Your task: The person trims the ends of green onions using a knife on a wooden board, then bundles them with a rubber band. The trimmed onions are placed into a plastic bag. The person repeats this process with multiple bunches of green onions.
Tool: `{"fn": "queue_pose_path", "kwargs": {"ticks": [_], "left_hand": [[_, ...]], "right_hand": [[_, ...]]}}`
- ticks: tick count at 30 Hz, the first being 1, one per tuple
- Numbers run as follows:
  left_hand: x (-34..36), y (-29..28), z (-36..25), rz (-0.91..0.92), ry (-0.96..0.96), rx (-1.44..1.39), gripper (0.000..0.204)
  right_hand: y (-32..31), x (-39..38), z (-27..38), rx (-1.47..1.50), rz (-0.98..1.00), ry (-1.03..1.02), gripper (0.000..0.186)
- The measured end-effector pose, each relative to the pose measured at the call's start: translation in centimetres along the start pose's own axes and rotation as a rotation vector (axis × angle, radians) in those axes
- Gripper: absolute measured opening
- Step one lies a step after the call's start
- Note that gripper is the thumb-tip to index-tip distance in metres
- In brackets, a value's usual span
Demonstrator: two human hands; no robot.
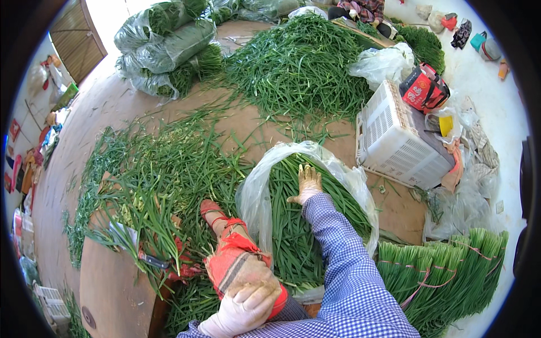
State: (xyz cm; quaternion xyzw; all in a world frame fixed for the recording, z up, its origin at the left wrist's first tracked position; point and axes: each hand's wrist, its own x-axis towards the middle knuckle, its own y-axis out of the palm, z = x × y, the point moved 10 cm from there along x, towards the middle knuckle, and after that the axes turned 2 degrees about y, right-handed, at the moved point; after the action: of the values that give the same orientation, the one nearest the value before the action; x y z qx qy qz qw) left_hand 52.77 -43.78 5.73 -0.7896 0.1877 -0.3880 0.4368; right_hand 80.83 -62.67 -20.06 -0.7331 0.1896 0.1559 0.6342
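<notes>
My right hand (306,184) lies flat, fingers spread, palm down on the chives (293,225) in the clear plastic bag (256,194); it grips nothing, just presses, probably to keep the stalks aligned and packed. The bag lies open in front of me, mouth gaping toward the big loose chive heap (298,62) beyond it. My left hand (243,310), in a pale glove, rests loosely curled on my knee, this side of the bag; as far as I can see it holds nothing. Left of the bag: scattered chive trimmings (152,169) on brown board (107,287), with a knife (153,261) lying among them. Right of the bag: a white slotted crate (394,135) tipped on its side, and nearer me tied chive bundles (445,265) bound with pink string, laid parallel so they stack. Beyond the bag, far left: filled bags of chives (169,45), piled.
</notes>
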Motion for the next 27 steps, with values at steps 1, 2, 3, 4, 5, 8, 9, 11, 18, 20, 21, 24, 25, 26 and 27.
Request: {"fn": "queue_pose_path", "kwargs": {"ticks": [1, 2, 3, 4, 5, 8, 9, 11, 18, 20, 21, 24, 25, 26, 27], "left_hand": [[-1.0, 1.4, 0.2, 0.046, 0.023, 0.0, 0.031], [-2.2, 2.9, 0.4, 0.093, 0.047, 0.0, 0.03], [-3.4, 4.4, 0.7, 0.142, 0.076, -0.007, 0.029], [-3.3, 4.5, 0.8, 0.14, 0.106, 0.006, 0.029], [-3.2, 4.6, 0.9, 0.136, 0.132, 0.029, 0.03], [-2.0, 3.4, 0.4, 0.136, 0.225, 0.125, 0.031], [-1.8, 3.3, 0.4, 0.147, 0.262, 0.147, 0.031], [-1.8, 3.1, 0.3, 0.14, 0.276, 0.171, 0.032], [-2.9, 2.9, 1.0, -0.058, 0.07, 0.085, 0.039], [-2.3, 2.3, 0.9, -0.03, 0.095, 0.076, 0.04], [-1.8, 1.9, 0.8, -0.007, 0.112, 0.072, 0.04], [-1.3, 0.6, 0.8, 0.026, 0.148, 0.059, 0.042], [-1.3, 0.4, 0.7, 0.033, 0.151, 0.056, 0.043], [-1.1, 0.2, 0.8, 0.038, 0.156, 0.057, 0.044], [-1.4, -0.2, 0.6, 0.042, 0.141, 0.066, 0.044]], "right_hand": [[0.3, 1.1, -0.5, 0.023, 0.008, 0.005, 0.124], [0.4, 2.1, -1.6, -0.029, 0.01, 0.032, 0.127], [0.4, 2.7, -3.2, -0.08, 0.014, 0.066, 0.13], [0.7, 3.3, -4.9, 0.004, 0.054, 0.134, 0.13], [1.4, 4.0, -6.3, 0.059, 0.066, 0.185, 0.131], [4.6, 6.3, -9.0, 0.427, 0.187, 0.243, 0.121], [4.8, 6.3, -9.2, 0.386, 0.248, 0.222, 0.116], [2.8, 5.4, -7.7, 0.294, 0.365, 0.149, 0.107], [6.2, 7.8, -7.3, 0.365, 0.328, 0.188, 0.13], [5.7, 8.5, -7.7, 0.407, 0.311, 0.134, 0.111], [4.9, 8.3, -7.4, 0.423, 0.307, 0.104, 0.099], [1.1, 5.6, -3.5, 0.214, 0.175, 0.054, 0.085], [0.8, 4.8, -2.1, 0.119, 0.05, 0.012, 0.094], [0.8, 4.0, -1.1, 0.054, -0.028, 0.053, 0.089], [0.5, 3.1, 1.4, -0.014, -0.125, 0.009, 0.078]]}}
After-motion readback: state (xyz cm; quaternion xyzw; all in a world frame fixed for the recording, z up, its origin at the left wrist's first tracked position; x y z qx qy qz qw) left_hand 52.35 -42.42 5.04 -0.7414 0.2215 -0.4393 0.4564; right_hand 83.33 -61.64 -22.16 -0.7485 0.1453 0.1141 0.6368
